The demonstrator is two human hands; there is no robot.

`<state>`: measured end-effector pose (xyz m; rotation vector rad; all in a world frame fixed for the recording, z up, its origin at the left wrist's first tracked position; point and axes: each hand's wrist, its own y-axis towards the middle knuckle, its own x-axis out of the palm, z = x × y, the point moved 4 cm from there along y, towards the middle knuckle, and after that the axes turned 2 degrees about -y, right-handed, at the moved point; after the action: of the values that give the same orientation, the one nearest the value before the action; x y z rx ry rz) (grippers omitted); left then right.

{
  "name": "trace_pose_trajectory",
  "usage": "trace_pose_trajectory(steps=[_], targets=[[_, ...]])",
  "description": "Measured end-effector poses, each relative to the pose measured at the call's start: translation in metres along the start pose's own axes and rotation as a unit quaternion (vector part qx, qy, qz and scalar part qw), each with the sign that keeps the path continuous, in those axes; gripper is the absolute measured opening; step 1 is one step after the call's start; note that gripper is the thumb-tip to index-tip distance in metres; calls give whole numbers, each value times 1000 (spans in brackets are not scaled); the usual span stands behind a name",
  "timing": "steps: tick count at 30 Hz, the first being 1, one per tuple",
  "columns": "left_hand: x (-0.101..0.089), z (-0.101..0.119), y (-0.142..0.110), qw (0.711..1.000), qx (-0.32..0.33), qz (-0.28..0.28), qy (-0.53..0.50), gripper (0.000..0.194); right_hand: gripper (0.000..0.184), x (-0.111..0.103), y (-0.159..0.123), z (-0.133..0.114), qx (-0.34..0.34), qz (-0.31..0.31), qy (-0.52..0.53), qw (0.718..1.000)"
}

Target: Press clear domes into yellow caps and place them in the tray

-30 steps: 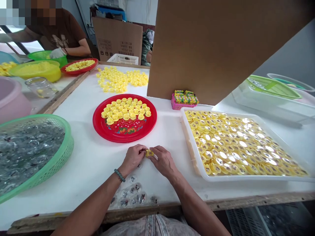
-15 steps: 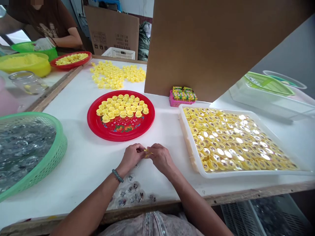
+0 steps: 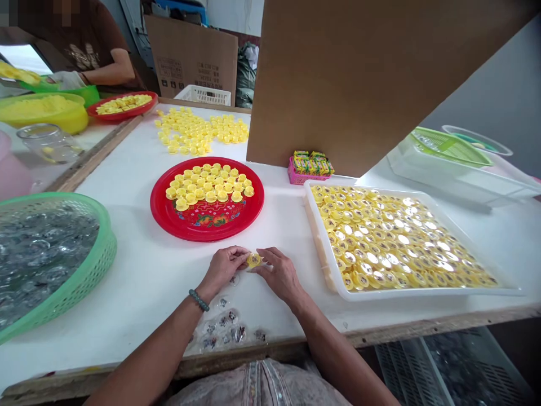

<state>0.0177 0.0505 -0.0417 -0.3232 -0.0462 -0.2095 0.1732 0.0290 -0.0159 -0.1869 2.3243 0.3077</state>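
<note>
Between my two hands, just above the white table, is a small yellow round plastic piece with a printed picture facing up. My left hand pinches its left edge with thumb and fingertips. On the other side, my right hand grips it between the thumb below and the fingers above. Clear round covers with dark printed figures lie loose below my wrists, by the table edge. Beyond my hands, a red tray holds several plain yellow pieces.
A white tray full of printed yellow pieces stands to the right. At the left is a green basket of clear covers. A pink basket, a large cardboard sheet and loose yellow pieces are farther back. A gloved co-worker sits at far left.
The yellow piece has turned from edge-on to showing its printed face. The fingers of my right hand have opened somewhat around it. The co-worker's gloved hand has moved, and yellow pieces show beside it.
</note>
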Motion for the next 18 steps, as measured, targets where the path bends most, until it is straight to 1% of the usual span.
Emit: trace_pose_trajectory(steps=[2,5,8,11,14,16,18], targets=[[0,2,-1,1000,14,4,15,29,29,0,-2,-2,-5,5,-6,1000],[1,4,-1,998,25,15,60,26,19,1,-1,-9,-34,1,-18,999],[2,6,-2,995,35,16,89,26,15,2,3,-13,-53,-10,-31,998],[1,11,-4,992,37,18,119,25,13,3,7,-16,-67,-44,-64,995],[1,15,-8,987,27,16,156,24,11,3,7,-19,-96,-75,-117,986],[-2,12,-9,989,1,26,145,29,9,3,5,-20,-115,-72,-153,979],[-3,6,-5,994,-25,26,102,36,7,2,3,-19,-117,-53,-180,975]])
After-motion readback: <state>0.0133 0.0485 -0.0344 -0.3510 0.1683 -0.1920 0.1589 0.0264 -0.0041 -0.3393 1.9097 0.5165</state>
